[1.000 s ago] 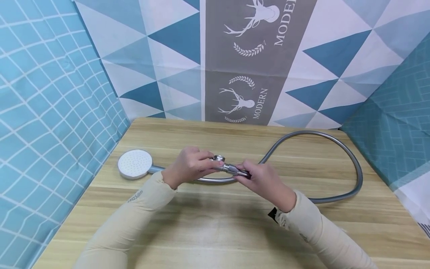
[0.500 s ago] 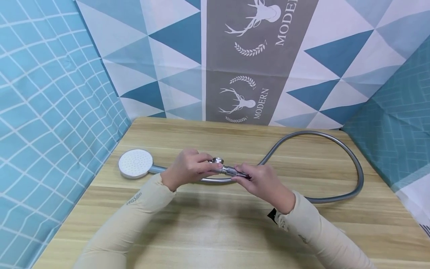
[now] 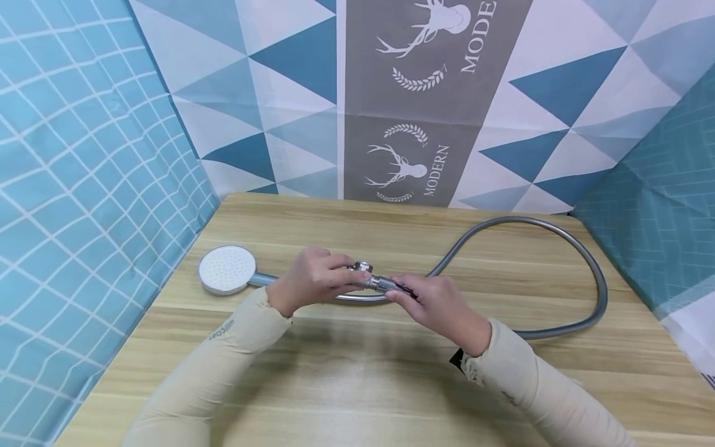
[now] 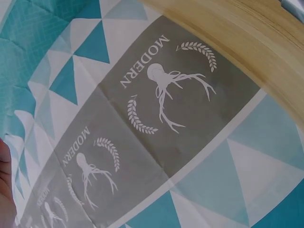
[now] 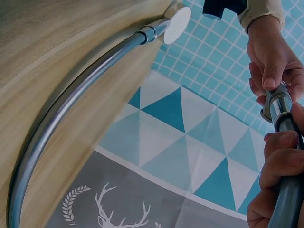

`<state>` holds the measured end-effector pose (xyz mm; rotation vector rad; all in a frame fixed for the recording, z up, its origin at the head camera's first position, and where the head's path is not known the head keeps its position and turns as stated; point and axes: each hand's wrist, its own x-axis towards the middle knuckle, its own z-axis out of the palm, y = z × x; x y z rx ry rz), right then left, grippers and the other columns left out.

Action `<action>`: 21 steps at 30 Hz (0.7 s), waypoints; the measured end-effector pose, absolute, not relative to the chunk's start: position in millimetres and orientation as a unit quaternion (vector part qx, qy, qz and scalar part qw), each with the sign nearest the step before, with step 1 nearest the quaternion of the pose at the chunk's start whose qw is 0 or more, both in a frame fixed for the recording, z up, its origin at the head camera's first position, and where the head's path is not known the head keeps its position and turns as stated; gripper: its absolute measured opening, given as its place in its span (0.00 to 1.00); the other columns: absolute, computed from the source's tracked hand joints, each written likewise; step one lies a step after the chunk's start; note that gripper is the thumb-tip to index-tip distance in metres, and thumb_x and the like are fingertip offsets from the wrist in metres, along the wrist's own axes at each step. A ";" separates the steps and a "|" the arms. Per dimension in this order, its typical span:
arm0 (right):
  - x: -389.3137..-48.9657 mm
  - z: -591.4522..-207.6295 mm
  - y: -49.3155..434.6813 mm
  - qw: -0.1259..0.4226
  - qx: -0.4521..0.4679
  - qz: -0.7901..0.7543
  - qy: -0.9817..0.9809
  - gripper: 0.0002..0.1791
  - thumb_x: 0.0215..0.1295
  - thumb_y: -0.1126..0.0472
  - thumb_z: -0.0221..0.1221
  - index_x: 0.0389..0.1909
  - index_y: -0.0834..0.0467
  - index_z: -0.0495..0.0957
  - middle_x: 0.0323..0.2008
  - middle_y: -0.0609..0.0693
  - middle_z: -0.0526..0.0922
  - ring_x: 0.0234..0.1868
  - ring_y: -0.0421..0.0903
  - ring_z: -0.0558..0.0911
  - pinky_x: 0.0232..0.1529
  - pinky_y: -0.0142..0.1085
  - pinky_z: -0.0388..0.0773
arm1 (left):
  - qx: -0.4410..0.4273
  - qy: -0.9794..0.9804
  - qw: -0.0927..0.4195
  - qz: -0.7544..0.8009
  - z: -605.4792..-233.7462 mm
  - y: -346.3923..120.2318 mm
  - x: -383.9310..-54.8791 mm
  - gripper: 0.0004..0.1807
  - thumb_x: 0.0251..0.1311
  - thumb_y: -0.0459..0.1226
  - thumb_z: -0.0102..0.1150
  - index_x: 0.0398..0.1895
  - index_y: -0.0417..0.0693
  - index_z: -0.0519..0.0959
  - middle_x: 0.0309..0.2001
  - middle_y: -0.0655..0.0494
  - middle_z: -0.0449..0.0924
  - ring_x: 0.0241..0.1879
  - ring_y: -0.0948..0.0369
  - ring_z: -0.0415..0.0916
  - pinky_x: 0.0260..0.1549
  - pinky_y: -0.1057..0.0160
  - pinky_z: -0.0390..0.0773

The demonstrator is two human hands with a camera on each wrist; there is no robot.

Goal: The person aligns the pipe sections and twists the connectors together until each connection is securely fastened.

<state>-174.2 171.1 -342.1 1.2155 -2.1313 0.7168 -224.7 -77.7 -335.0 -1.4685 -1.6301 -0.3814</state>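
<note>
In the head view my left hand pinches a small chrome pipe fitting with a round knurled top. My right hand grips the end of a grey metallic shower hose, its collar against the fitting. Both hands are above the table. The right wrist view shows my left fingers on the fitting and my right fingers curled round the hose end. A round white hand shower lies at the left, joined to the hose's other end. The left wrist view catches only a hand's edge.
The hose loops over the right side of the wooden table and passes behind both hands. Blue tiled-pattern sheeting stands along the left, a triangle-patterned sheet at the back, and teal sheeting at the right.
My right fingers have shifted slightly left along the hose end, covering more of the collar. The left hand keeps its hold on the fitting; the hand shower and hose loop lie as before.
</note>
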 end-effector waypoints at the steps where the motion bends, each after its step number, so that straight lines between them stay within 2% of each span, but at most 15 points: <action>1: -173.9 -341.4 171.1 0.285 0.454 0.268 -0.800 0.28 0.74 0.46 0.45 0.36 0.66 0.81 0.22 0.47 0.82 0.14 0.30 0.66 0.15 0.20 0.62 | -0.592 -0.656 0.442 -0.155 -334.9 -77.7 -224.6 0.15 0.44 0.38 0.78 0.38 0.52 0.86 0.27 0.54 0.84 0.15 0.64 0.72 0.13 0.71 0.66; 4: -173.5 -339.1 171.1 0.272 0.450 0.269 -0.807 0.29 0.74 0.45 0.44 0.36 0.66 0.82 0.21 0.47 0.82 0.15 0.30 0.66 0.16 0.20 0.63 | -0.592 -0.655 0.443 -0.156 -333.9 -78.3 -224.4 0.16 0.44 0.38 0.78 0.39 0.51 0.86 0.27 0.54 0.84 0.15 0.64 0.72 0.13 0.71 0.67; 8: -172.8 -336.0 170.8 0.254 0.446 0.280 -0.811 0.30 0.74 0.44 0.44 0.36 0.66 0.83 0.22 0.47 0.82 0.16 0.29 0.65 0.16 0.20 0.62 | -0.591 -0.659 0.440 -0.152 -330.6 -79.7 -222.8 0.21 0.35 0.35 0.81 0.39 0.51 0.86 0.27 0.54 0.84 0.15 0.64 0.72 0.13 0.71 0.67; 10: -172.3 -334.6 170.4 0.245 0.444 0.285 -0.814 0.30 0.73 0.44 0.44 0.36 0.66 0.83 0.22 0.47 0.82 0.16 0.29 0.64 0.16 0.20 0.62 | -0.590 -0.659 0.440 -0.153 -329.8 -80.4 -222.1 0.22 0.35 0.35 0.81 0.39 0.52 0.86 0.27 0.54 0.84 0.15 0.64 0.72 0.13 0.71 0.67; 13: -171.1 -333.0 169.8 0.227 0.434 0.289 -0.822 0.27 0.73 0.46 0.48 0.37 0.66 0.84 0.21 0.47 0.81 0.16 0.28 0.62 0.16 0.21 0.61 | -0.592 -0.655 0.442 -0.158 -329.8 -80.9 -222.1 0.17 0.43 0.37 0.78 0.40 0.52 0.86 0.27 0.54 0.84 0.14 0.64 0.70 0.13 0.71 0.66; 17: -169.1 -330.5 168.9 0.202 0.409 0.295 -0.840 0.13 0.66 0.60 0.62 0.41 0.67 0.84 0.19 0.46 0.79 0.16 0.28 0.60 0.15 0.22 0.60 | -0.591 -0.650 0.448 -0.163 -330.1 -80.6 -223.1 0.09 0.56 0.40 0.70 0.40 0.52 0.86 0.27 0.54 0.84 0.14 0.64 0.69 0.13 0.71 0.66; 18: -168.3 -329.4 168.5 0.195 0.400 0.301 -0.843 0.13 0.62 0.63 0.65 0.43 0.67 0.83 0.18 0.45 0.78 0.16 0.28 0.61 0.15 0.23 0.60 | -0.590 -0.651 0.449 -0.163 -330.1 -80.5 -223.4 0.08 0.57 0.40 0.70 0.40 0.52 0.86 0.27 0.54 0.84 0.14 0.64 0.70 0.13 0.71 0.66; 21: -166.8 -328.9 168.0 0.188 0.375 0.320 -0.850 0.21 0.52 0.67 0.71 0.48 0.68 0.80 0.17 0.44 0.76 0.16 0.29 0.63 0.15 0.24 0.62 | -0.587 -0.652 0.451 -0.161 -329.3 -79.8 -223.8 0.09 0.57 0.40 0.70 0.40 0.52 0.85 0.26 0.54 0.84 0.14 0.64 0.70 0.13 0.70 0.68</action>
